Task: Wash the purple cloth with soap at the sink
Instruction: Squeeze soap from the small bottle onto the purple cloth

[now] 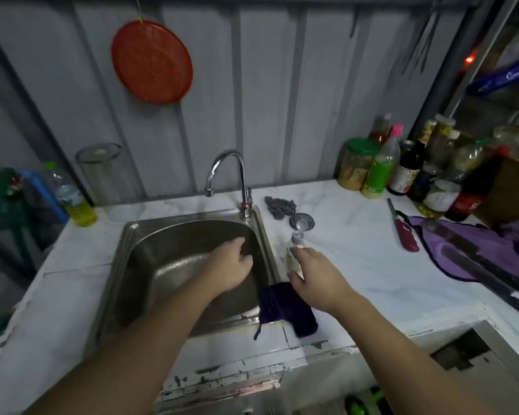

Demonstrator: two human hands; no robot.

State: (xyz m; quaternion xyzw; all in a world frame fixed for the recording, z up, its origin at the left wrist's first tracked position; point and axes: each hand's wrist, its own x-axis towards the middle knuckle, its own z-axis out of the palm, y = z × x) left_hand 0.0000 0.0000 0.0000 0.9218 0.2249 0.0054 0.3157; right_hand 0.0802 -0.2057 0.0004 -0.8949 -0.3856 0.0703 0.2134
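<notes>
A dark purple cloth (286, 308) hangs over the front right rim of the steel sink (150, 235), half on the counter. My right hand (316, 278) is closed around a small clear soap bottle (294, 253) with a flip cap, standing on the counter just right of the sink. My left hand (229, 266) hovers over the basin with fingers loosely curled and nothing in it. The curved tap (226, 175) stands behind the basin; no water is visible running.
A steel scourer (279, 206) and a sink strainer (301, 221) lie behind the soap bottle. A red lighter (403, 232), a purple bag (474, 253) and knives lie to the right. Sauce bottles and jars crowd the back right corner. A yellow-liquid bottle (72, 199) stands left.
</notes>
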